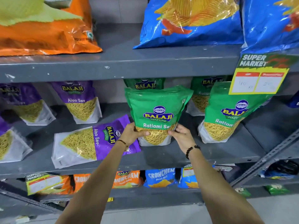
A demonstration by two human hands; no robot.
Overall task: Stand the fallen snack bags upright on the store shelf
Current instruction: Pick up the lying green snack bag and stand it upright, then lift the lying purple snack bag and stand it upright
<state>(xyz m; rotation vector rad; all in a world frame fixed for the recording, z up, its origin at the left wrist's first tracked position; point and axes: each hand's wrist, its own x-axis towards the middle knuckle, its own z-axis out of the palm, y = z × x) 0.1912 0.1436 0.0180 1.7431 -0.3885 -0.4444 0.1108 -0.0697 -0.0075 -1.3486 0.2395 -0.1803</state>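
Observation:
A green Ratlami Sev bag (157, 109) stands upright at the middle of the grey shelf (210, 152). My left hand (131, 134) grips its lower left side and my right hand (181, 137) grips its lower right side. Left of it a purple Aloo Sev bag (90, 143) lies flat on its back, its top pointing right and partly under my left wrist. Another green bag (226, 113) stands upright to the right. More purple bags (80, 101) stand upright further back on the left.
A yellow price tag (257, 78) hangs from the shelf above at the right. Large orange (45, 29) and blue (191, 21) chip bags sit on the upper shelf. Small Crunchem packs (160, 177) fill the shelf below. A slotted metal upright (267, 157) runs diagonally at right.

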